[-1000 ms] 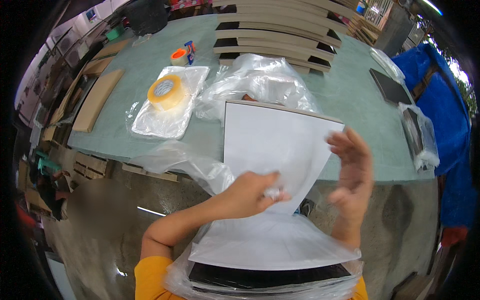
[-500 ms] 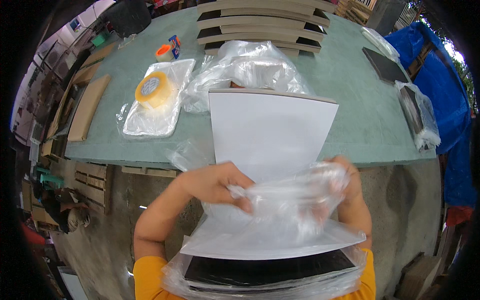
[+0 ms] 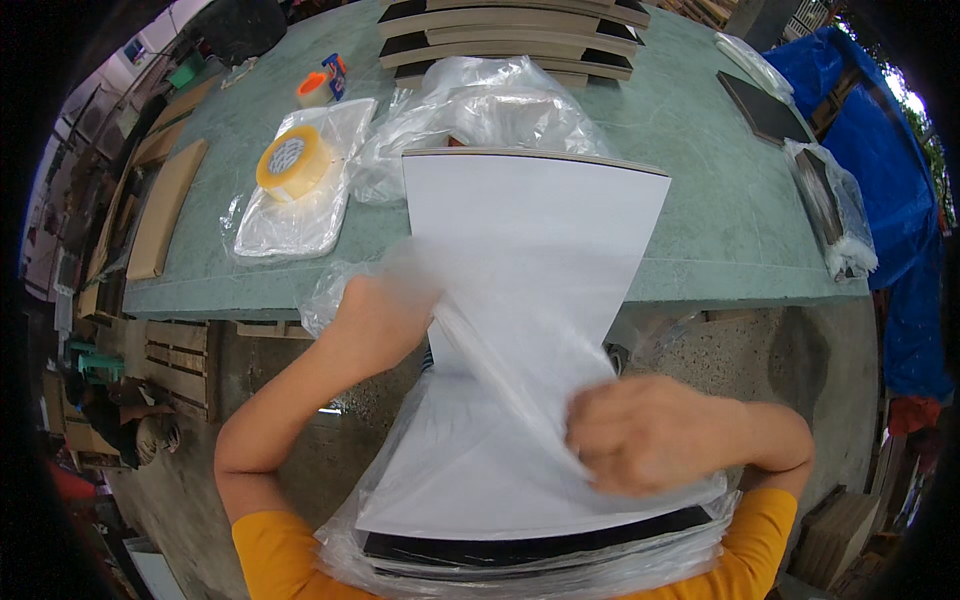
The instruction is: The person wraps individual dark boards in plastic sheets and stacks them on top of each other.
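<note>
A tall white board (image 3: 530, 205) leans from my body up past the table's near edge, with dark edges showing along its top. Clear plastic film (image 3: 485, 370) is pulled in a slanting, twisted band across its face. My left hand (image 3: 375, 320) is curled at the band's upper left end, its fingertips smeared by motion. At the lower right end my right hand (image 3: 640, 430) is closed on the film in a blurred fist. Below the white board, black boards (image 3: 530, 548) lie wrapped in clear plastic against my body.
On the green table (image 3: 690, 230) lie a clear tape roll (image 3: 292, 163) on folded plastic bags (image 3: 285, 228), an orange tape roll (image 3: 314, 90), crumpled plastic (image 3: 480, 105) and stacked boards (image 3: 510, 42). A wrapped bundle (image 3: 828, 205) sits at the right edge. Another person (image 3: 125, 415) is low at left.
My hands have moved apart, the left up and leftward, the right down, drawing the bunched film into a slanting band. The view has shifted slightly.
</note>
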The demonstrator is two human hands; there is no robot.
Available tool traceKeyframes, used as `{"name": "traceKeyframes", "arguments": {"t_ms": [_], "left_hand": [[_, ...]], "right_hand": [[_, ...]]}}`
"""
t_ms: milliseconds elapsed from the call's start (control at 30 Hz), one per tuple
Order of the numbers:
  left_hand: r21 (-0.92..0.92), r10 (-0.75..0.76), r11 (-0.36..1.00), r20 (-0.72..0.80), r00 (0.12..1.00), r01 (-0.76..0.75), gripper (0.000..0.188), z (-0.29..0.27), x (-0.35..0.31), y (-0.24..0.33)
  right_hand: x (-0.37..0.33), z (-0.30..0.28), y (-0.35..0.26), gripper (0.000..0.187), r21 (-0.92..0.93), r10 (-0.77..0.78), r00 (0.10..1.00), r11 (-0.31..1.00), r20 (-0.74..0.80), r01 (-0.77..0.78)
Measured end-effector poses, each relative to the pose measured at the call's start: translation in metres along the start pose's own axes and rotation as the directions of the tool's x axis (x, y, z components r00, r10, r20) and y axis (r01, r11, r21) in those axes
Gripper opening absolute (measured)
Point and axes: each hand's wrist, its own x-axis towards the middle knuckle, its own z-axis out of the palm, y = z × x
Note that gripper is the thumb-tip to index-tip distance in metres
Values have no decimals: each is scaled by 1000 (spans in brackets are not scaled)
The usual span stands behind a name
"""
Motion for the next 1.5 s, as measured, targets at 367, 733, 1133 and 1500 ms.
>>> {"name": "traceKeyframes", "arguments": {"t_ms": [367, 733, 1133, 1500], "left_hand": [[51, -122, 992, 604, 788, 115, 20, -4, 1, 51], [-761, -778, 433, -45, 627, 482, 23, -17, -14, -61], [31, -307, 931, -466, 830, 363, 69, -31, 31, -12], [-914, 24, -203, 353, 935, 350, 34, -1, -53, -34]], "right_hand": [[-62, 41, 78, 20, -626, 488, 870, 659, -65, -417], [-26, 15, 81, 40, -64, 389, 494, 732, -777, -678], [-62, -3, 91, 63, -117, 316, 363, 590, -877, -799], [-115, 56, 84, 20, 960, 737, 674, 219, -48, -172]]}}
